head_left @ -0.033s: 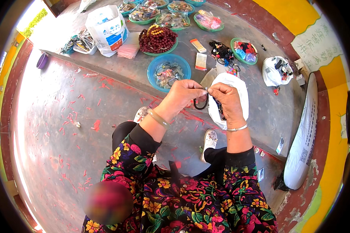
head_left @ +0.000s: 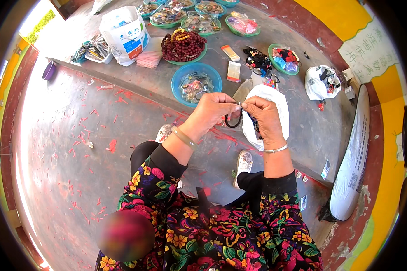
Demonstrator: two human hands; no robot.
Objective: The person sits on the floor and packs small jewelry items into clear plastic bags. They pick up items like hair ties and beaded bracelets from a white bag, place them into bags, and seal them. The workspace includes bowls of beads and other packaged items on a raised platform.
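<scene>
We see our floral sleeves (head_left: 221,235) nearest, both forearms rising from the lower edge. Our left hand (head_left: 210,110) and right hand (head_left: 262,115) meet in front of us, fingertips pinched together on the top of a small dark loop (head_left: 233,119). Both hands are narrow, closed on that loop. It hangs down from the pinch, so its long axis runs roughly up and down, with the rounded end toward us. A pale bangle (head_left: 184,137) sits on the left wrist, a silver one (head_left: 276,149) on the right.

Under the hands lies the red-stained floor (head_left: 77,149), wide and open to our left, with our two light shoes (head_left: 244,162) just below the wrists. A white bag (head_left: 276,104) lies flat just behind the right hand, partly hidden by it.

Past the step edge, on the grey ledge (head_left: 158,83), a blue bowl (head_left: 176,83) of mixed small pieces stands just beyond the left hand. Farther off are a dish of dark red beads (head_left: 183,45), a white sack (head_left: 124,34), a green dish (head_left: 282,58) of coloured bits and more dishes at the far rim. To our right a long white sack (head_left: 352,158) lines the edge, leaving little room there.
</scene>
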